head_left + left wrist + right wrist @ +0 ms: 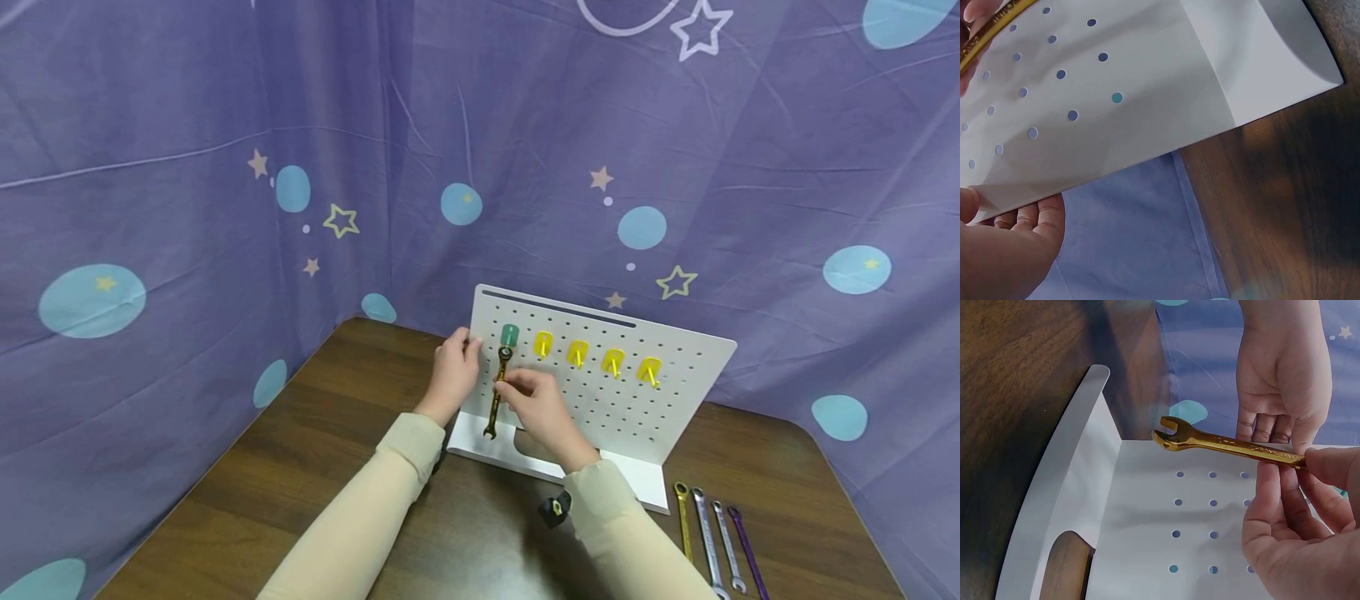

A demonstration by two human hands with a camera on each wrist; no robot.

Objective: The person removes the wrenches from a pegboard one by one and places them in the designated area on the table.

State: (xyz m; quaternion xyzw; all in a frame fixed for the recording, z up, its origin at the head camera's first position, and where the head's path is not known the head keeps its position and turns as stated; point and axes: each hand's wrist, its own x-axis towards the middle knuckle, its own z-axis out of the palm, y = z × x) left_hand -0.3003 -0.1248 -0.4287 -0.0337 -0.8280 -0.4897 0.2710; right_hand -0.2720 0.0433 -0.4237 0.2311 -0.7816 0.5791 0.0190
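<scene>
A white pegboard (592, 408) stands on the table. My left hand (453, 371) grips its left edge, thumb on the front face and fingers behind, as the left wrist view shows. Between the thumb and fingers of my right hand (543, 412) is a gold combination wrench (1235, 445), pinched near mid-shaft. Its open end points down in the head view. The ring end is at the top, right below a green hook (510, 335) on the board, and overlaps that hook's peg in this view. Several yellow hooks (577, 354) run in a row to the right.
On the wooden table (360, 400), right of the board, lie a yellow-gold wrench (683, 517), a long silver wrench (707, 533), a shorter silver one and a purple wrench (747, 546). A purple patterned curtain (525, 108) hangs behind the table and along its left side.
</scene>
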